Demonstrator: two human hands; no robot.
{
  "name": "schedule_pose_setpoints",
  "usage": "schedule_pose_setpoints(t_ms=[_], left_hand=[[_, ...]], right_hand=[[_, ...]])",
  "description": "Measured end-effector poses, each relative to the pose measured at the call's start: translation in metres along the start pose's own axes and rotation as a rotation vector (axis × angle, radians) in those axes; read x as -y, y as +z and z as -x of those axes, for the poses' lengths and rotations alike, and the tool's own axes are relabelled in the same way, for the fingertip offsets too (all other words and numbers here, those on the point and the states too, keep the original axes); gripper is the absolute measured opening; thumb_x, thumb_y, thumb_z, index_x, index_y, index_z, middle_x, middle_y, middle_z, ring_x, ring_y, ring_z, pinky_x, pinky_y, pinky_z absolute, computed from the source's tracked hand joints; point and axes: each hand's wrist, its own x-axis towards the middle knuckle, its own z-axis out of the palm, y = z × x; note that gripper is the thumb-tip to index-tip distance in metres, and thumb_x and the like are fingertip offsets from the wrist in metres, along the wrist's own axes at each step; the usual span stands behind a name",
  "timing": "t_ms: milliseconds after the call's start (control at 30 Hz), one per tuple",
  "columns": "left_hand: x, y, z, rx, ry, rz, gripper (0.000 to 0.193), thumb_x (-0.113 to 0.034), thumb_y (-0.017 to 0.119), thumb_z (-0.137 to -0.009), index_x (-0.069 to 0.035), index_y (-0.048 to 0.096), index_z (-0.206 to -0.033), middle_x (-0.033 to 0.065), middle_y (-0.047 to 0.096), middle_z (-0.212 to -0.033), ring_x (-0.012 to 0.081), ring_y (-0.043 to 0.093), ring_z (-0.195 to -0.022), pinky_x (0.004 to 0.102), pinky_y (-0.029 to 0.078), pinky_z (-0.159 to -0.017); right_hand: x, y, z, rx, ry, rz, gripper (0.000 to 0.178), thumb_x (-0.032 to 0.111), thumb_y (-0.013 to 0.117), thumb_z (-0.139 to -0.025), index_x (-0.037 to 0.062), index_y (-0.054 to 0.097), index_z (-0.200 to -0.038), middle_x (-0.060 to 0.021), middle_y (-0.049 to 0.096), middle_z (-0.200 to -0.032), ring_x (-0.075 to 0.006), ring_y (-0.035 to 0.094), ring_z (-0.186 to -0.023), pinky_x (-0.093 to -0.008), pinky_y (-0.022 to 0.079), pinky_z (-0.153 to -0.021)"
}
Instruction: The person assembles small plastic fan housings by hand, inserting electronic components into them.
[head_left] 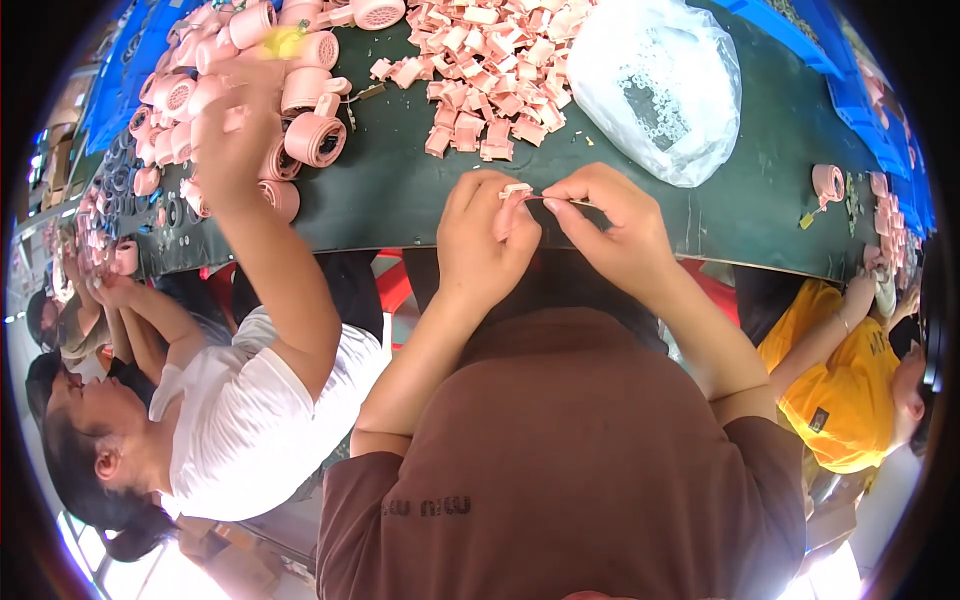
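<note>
My left hand is closed around a small pale-pink plastic part, held up between thumb and fingers at the table's near edge. From the right, my right hand pinches a slim rod-like piece, whose dark end reaches the pink part. Whether it is a tool or a wire is too small to tell. Just beyond my hands lies a heap of loose pink plastic parts. A white plastic bag with many tiny clear pieces sits beyond my right hand.
Pink round housings are piled at the left, where a co-worker's arm reaches across. Another person in yellow sits at the right. Blue bins edge the dark green table. One pink housing lies at its right.
</note>
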Motion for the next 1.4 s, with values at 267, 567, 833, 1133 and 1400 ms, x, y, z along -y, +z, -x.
schedule_pose_setpoints(t_ms=[267, 567, 833, 1133, 1400], left_hand=[[-0.003, 0.007, 0.003, -0.075, -0.096, 0.166, 0.012, -0.009, 0.06, -0.09, 0.0, 0.065, -0.096, 0.0169, 0.062, -0.1, 0.0343, 0.063, -0.086, 0.0405, 0.052, -0.076], [-0.003, -0.009, -0.001, -0.056, -0.07, 0.144, 0.011, -0.008, 0.061, -0.092, 0.001, 0.063, -0.095, 0.0154, 0.062, -0.096, 0.0306, 0.062, -0.086, 0.0376, 0.05, -0.079], [0.008, -0.01, 0.006, -0.111, -0.081, 0.211, 0.014, -0.01, 0.061, -0.093, 0.002, 0.064, -0.098, 0.015, 0.062, -0.097, 0.0283, 0.062, -0.085, 0.0353, 0.049, -0.077], [0.018, -0.016, 0.011, -0.146, -0.146, 0.321, 0.016, -0.012, 0.06, -0.096, 0.004, 0.064, -0.098, 0.0136, 0.063, -0.1, 0.0244, 0.062, -0.089, 0.0325, 0.049, -0.08], [0.029, -0.015, 0.001, -0.158, -0.276, 0.468, 0.021, -0.013, 0.057, -0.099, 0.005, 0.066, -0.094, 0.0107, 0.063, -0.098, 0.0186, 0.06, -0.089, 0.0291, 0.046, -0.081]], right_hand=[[-0.012, 0.027, 0.008, -0.117, 0.33, -0.263, 0.008, 0.006, 0.069, -0.089, -0.0002, 0.068, -0.094, -0.0075, 0.067, -0.088, -0.0136, 0.063, -0.078, -0.0277, 0.05, -0.069], [-0.021, 0.007, -0.015, 0.092, 0.115, -0.296, 0.008, 0.008, 0.068, -0.091, -0.0001, 0.068, -0.092, -0.005, 0.066, -0.09, -0.0111, 0.06, -0.078, -0.0249, 0.048, -0.07], [-0.026, 0.056, -0.14, -0.044, -0.458, 0.486, 0.019, 0.01, 0.07, -0.081, 0.0095, 0.068, -0.1, -0.0061, 0.067, -0.097, -0.0262, 0.06, -0.099, -0.0389, 0.048, -0.09], [-0.027, 0.054, -0.188, 0.493, -0.31, 0.829, 0.029, 0.004, 0.065, -0.082, 0.0068, 0.068, -0.112, -0.0086, 0.066, -0.107, -0.0294, 0.062, -0.108, -0.0416, 0.053, -0.089], [-0.031, 0.042, -0.186, 0.542, -0.277, 0.84, 0.028, 0.004, 0.06, -0.084, 0.0113, 0.069, -0.109, -0.0074, 0.065, -0.111, -0.0285, 0.063, -0.109, -0.0419, 0.053, -0.088]])
